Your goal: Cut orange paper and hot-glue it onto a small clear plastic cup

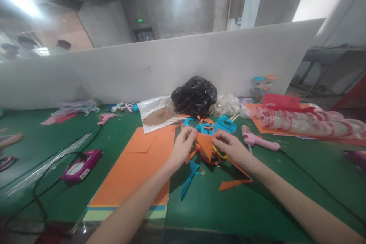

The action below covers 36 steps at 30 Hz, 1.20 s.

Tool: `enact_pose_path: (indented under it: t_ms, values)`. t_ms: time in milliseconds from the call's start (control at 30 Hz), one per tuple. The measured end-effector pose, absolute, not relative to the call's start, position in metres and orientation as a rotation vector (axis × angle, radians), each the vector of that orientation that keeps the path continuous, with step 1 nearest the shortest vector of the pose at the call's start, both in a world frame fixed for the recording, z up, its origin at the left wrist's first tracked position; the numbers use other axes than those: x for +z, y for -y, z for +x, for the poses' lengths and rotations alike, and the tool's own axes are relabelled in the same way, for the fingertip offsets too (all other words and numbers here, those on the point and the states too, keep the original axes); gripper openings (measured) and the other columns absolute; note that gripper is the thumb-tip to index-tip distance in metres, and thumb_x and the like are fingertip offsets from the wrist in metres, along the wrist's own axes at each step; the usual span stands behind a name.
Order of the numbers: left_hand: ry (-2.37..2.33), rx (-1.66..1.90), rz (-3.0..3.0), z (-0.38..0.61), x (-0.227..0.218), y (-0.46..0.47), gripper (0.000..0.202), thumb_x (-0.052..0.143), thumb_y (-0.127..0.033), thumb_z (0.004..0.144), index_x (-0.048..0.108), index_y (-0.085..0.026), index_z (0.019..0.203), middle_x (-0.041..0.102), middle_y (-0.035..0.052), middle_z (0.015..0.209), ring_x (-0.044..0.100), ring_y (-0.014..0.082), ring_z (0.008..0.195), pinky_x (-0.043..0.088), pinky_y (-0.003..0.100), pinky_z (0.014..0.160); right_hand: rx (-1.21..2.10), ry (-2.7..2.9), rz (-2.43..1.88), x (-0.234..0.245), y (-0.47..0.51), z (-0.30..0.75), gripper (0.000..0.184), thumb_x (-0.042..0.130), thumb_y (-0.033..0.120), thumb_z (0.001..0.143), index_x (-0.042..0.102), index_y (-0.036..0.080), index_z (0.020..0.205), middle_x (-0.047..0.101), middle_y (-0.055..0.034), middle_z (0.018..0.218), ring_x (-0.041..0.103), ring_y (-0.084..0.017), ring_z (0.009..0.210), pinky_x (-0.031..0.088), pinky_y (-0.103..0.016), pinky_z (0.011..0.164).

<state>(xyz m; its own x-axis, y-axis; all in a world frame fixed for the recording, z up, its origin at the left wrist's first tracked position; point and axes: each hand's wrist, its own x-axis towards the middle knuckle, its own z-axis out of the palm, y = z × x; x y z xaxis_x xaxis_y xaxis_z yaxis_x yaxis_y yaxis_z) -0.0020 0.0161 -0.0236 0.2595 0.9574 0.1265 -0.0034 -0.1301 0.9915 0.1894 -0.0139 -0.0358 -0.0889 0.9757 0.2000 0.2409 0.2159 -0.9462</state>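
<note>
Between my two hands is a small triangular piece of orange paper (205, 145), its point facing down toward me. My left hand (185, 139) pinches its left upper corner. The fingers of my right hand (225, 143) are closed on the right corner. Just under the paper lie scissors with red and yellow handles (213, 158), partly hidden. Behind it are blue paper cutouts (225, 124) and an orange cutout (207, 125). Nearer me, a blue paper scrap (190, 179) and an orange strip (236, 184) rest on the green table (211, 213).
Orange paper sheets (137, 179) are stacked left of my hands. A pink glue gun (260, 140) with a cord lies to the right. A black plastic bag (196, 95) sits by the white partition (128, 70). A purple box (82, 166) with cables is at left, plastic cups (309, 124) far right.
</note>
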Motion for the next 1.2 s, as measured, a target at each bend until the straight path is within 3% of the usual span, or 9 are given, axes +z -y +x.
enact_pose_path:
  t_ms: [133, 233, 367, 467, 567, 733, 900, 1033, 1200]
  values:
    - [-0.828, 0.985, 1.58, 0.003, -0.031, -0.013, 0.036, 0.071, -0.053, 0.084, 0.06, -0.019, 0.092, 0.063, -0.0006, 0.08, 0.063, 0.0158, 0.078, 0.051, 0.027, 0.071, 0.925, 1.556, -1.229, -0.04, 0.012, 0.189, 0.054, 0.05, 0.077, 0.084, 0.052, 0.023, 0.086, 0.054, 0.0035, 0.066, 0.05, -0.013, 0.056, 0.043, -0.028, 0.056]
    - [-0.808, 0.921, 1.591, 0.005, -0.037, -0.012, 0.033, 0.065, -0.051, 0.089, 0.059, -0.02, 0.094, 0.067, 0.0002, 0.08, 0.066, 0.017, 0.074, 0.052, 0.029, 0.068, 0.805, 1.629, -1.302, -0.046, 0.01, 0.193, 0.052, 0.046, 0.073, 0.088, 0.056, 0.022, 0.089, 0.062, -0.0012, 0.075, 0.058, -0.018, 0.065, 0.048, -0.031, 0.063]
    - [-0.964, 1.013, 1.506, 0.001, -0.038, -0.019, 0.04, 0.06, -0.058, 0.091, 0.043, -0.023, 0.084, 0.058, -0.0062, 0.061, 0.05, 0.0093, 0.045, 0.037, 0.023, 0.048, 0.511, 1.786, -1.454, -0.055, 0.009, 0.198, 0.034, 0.059, 0.056, 0.09, 0.062, 0.022, 0.094, 0.07, -0.0093, 0.095, 0.064, -0.028, 0.092, 0.049, -0.04, 0.084]
    - [-1.022, 1.087, 1.451, -0.003, -0.037, -0.025, 0.043, 0.061, -0.06, 0.09, 0.037, -0.024, 0.084, 0.049, -0.0098, 0.062, 0.036, 0.0049, 0.041, 0.028, 0.02, 0.044, 0.304, 1.947, -1.553, -0.063, 0.008, 0.195, 0.026, 0.068, 0.041, 0.085, 0.066, 0.02, 0.101, 0.071, -0.0148, 0.105, 0.061, -0.035, 0.105, 0.046, -0.047, 0.094]
    - [-1.03, 1.126, 1.423, -0.004, -0.039, -0.029, 0.038, 0.057, -0.056, 0.095, 0.037, -0.024, 0.086, 0.036, -0.0109, 0.064, 0.031, 0.0051, 0.046, 0.026, 0.019, 0.046, 0.222, 2.044, -1.598, -0.069, 0.007, 0.189, 0.02, 0.065, 0.03, 0.086, 0.067, 0.018, 0.102, 0.071, -0.0174, 0.105, 0.061, -0.037, 0.105, 0.045, -0.047, 0.094]
    - [-1.054, 1.219, 1.449, -0.004, -0.045, -0.032, 0.025, 0.053, -0.045, 0.1, 0.043, -0.023, 0.093, 0.038, -0.0078, 0.07, 0.036, 0.0081, 0.055, 0.032, 0.021, 0.053, 0.243, 2.067, -1.654, -0.072, 0.009, 0.188, 0.016, 0.06, 0.023, 0.085, 0.068, 0.018, 0.098, 0.072, -0.0148, 0.094, 0.067, -0.032, 0.093, 0.048, -0.038, 0.079]
    - [-1.07, 1.287, 1.488, -0.007, -0.035, -0.029, 0.019, 0.049, -0.038, 0.101, 0.046, -0.022, 0.092, 0.041, -0.0054, 0.073, 0.041, 0.0106, 0.062, 0.039, 0.023, 0.06, 0.405, 1.953, -1.689, -0.065, 0.006, 0.207, 0.022, 0.061, 0.036, 0.086, 0.072, 0.021, 0.096, 0.075, -0.0076, 0.084, 0.07, -0.025, 0.074, 0.049, -0.032, 0.064]
    - [-1.072, 1.313, 1.497, -0.009, -0.025, -0.025, 0.026, 0.05, -0.044, 0.1, 0.043, -0.023, 0.086, 0.044, -0.0053, 0.071, 0.043, 0.0113, 0.063, 0.041, 0.024, 0.064, 0.865, 1.551, -1.522, -0.051, 0.002, 0.219, 0.043, 0.071, 0.059, 0.076, 0.077, 0.021, 0.095, 0.075, -0.0064, 0.073, 0.065, -0.024, 0.063, 0.048, -0.033, 0.053]
    - [-1.052, 1.339, 1.496, -0.01, -0.024, -0.022, 0.026, 0.049, -0.044, 0.101, 0.043, -0.023, 0.086, 0.042, -0.0055, 0.071, 0.043, 0.0121, 0.064, 0.041, 0.025, 0.065, 1.203, 1.281, -1.191, -0.031, 0.007, 0.219, 0.06, 0.081, 0.073, 0.063, 0.076, 0.022, 0.096, 0.078, -0.0118, 0.096, 0.07, -0.028, 0.084, 0.057, -0.038, 0.072]
